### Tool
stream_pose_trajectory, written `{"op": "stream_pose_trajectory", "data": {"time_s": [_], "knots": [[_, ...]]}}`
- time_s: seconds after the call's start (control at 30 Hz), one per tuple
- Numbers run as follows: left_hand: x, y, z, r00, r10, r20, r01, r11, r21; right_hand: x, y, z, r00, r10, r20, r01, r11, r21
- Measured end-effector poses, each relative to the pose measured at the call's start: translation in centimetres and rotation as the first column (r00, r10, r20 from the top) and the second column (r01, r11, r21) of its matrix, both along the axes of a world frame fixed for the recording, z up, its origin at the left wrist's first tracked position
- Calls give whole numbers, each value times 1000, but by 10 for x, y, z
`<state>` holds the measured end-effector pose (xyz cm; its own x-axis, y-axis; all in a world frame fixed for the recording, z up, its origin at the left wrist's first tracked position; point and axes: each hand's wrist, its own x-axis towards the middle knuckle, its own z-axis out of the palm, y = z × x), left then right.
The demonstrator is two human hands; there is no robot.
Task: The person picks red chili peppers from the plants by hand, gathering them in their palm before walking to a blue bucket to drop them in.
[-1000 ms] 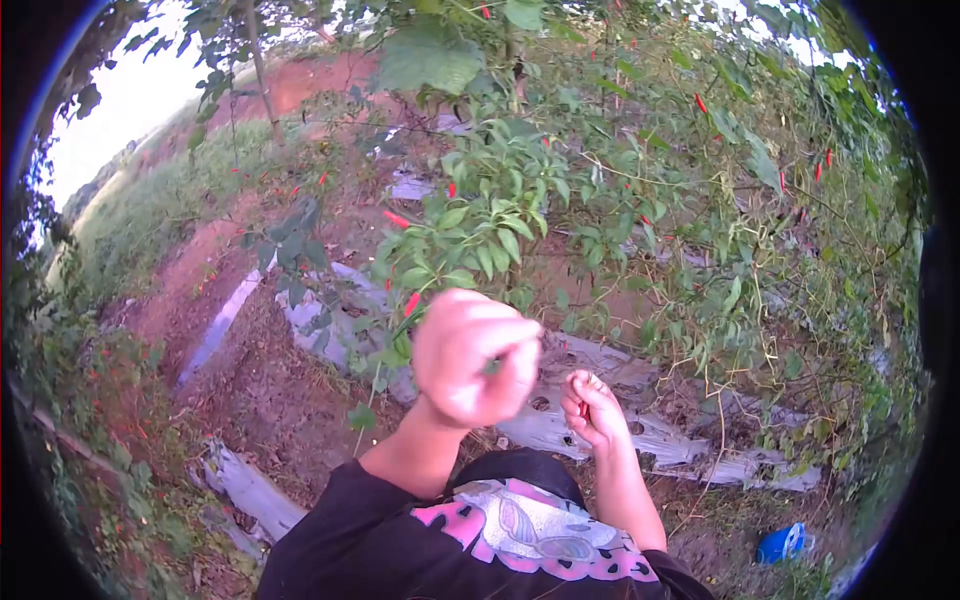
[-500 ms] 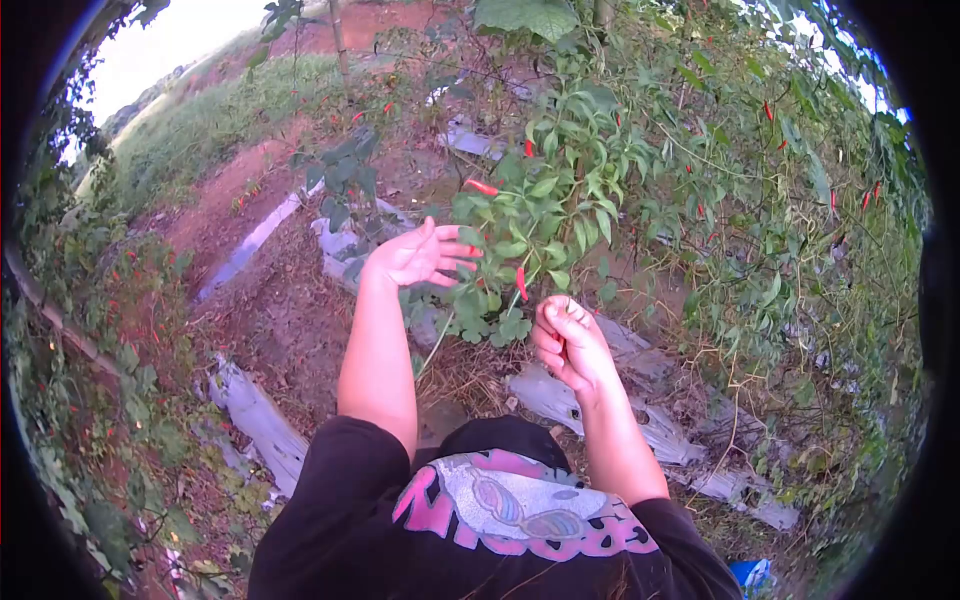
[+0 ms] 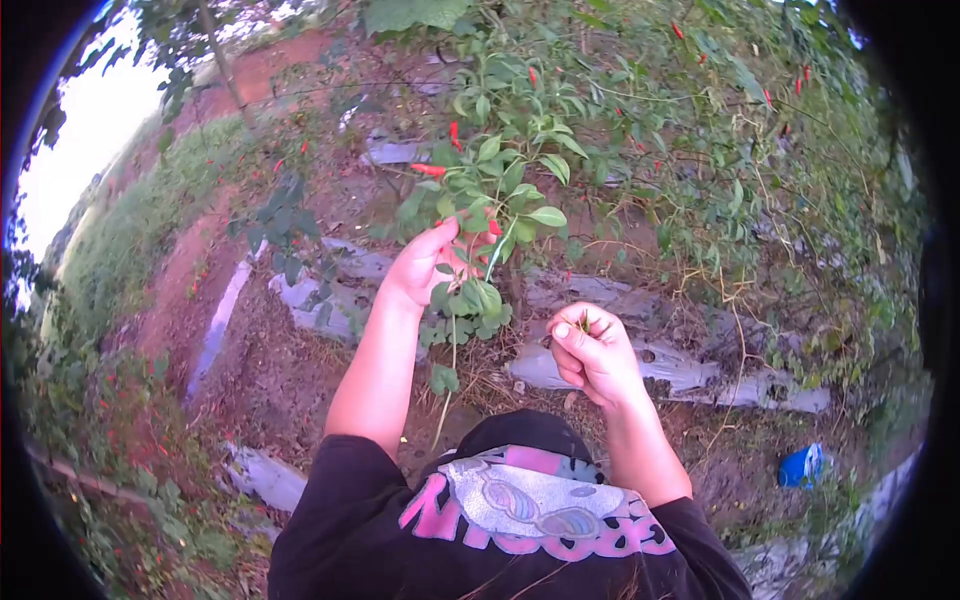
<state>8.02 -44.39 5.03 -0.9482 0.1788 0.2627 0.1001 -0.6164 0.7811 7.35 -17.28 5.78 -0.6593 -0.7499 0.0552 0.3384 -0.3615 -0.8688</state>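
Note:
My left hand (image 3: 425, 268) is in among the leaves of a chili plant (image 3: 515, 175), its fingers curled round a leafy branch and partly hidden by foliage. Right by those fingers hangs a red chili (image 3: 495, 228). Another red chili (image 3: 428, 170) points out to the left above the hand, and an upright one (image 3: 455, 135) sits higher up. Lower and to the right, my right hand (image 3: 595, 355) is closed, apart from the plant. Green stem ends (image 3: 583, 321) poke out between its thumb and fingers; the chilies' bodies are hidden in the palm.
Torn silvery plastic sheeting (image 3: 680, 370) covers parts of the soil. Dense chili bushes (image 3: 700, 160) with red fruit fill the right side. A blue container (image 3: 801, 466) lies at lower right. A thin pole (image 3: 225, 60) stands at upper left, with grass beyond.
My left hand has gone from spread fingers beside the plant to curled round a branch. My right hand has drawn away from the foliage, down and right. The view has shifted.

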Motion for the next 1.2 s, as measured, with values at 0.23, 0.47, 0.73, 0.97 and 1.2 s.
{"op": "stream_pose_trajectory", "data": {"time_s": [0.23,0.47,0.73,0.97,1.2], "knots": [[-10,23,5,972,-112,207,95,991,90,15,-30,81,625,-471,-622,600,800,-2],[-28,28,-8,961,-214,176,201,976,88,10,-70,85,344,-277,-897,892,396,219],[-42,36,-12,931,-197,307,242,963,-115,8,-80,44,448,-424,-787,874,394,286],[-52,42,-24,926,-335,174,346,937,-37,15,-72,44,519,-501,-693,846,417,332],[-50,45,-20,975,-221,-11,210,941,-266,-10,-34,53,656,-294,-696,725,504,470]]}}
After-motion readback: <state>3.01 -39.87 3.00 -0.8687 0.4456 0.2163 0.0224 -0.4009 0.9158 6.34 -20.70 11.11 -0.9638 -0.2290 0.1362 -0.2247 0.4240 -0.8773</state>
